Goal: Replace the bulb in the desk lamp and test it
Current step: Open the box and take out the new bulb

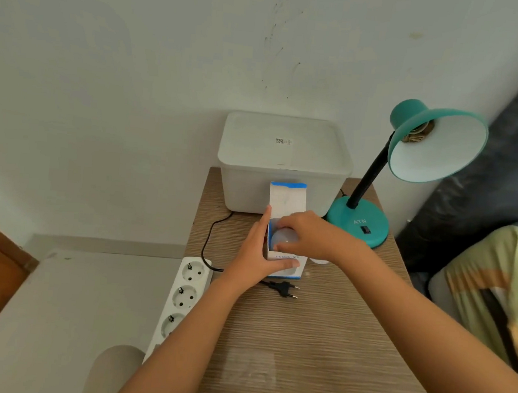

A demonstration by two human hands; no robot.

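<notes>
A teal desk lamp stands at the table's back right, its shade tilted toward me with the socket bare. A small white and blue carton stands mid-table with its top flap open. My left hand grips the carton's left side and front. My right hand closes its fingers around a white bulb sitting in the carton's mouth. The lamp's black plug lies loose on the table just in front of the carton.
A white lidded plastic bin fills the back of the wooden table. A white power strip hangs over the table's left edge. Another small white object peeks out under my right wrist. A bed with patterned fabric lies to the right.
</notes>
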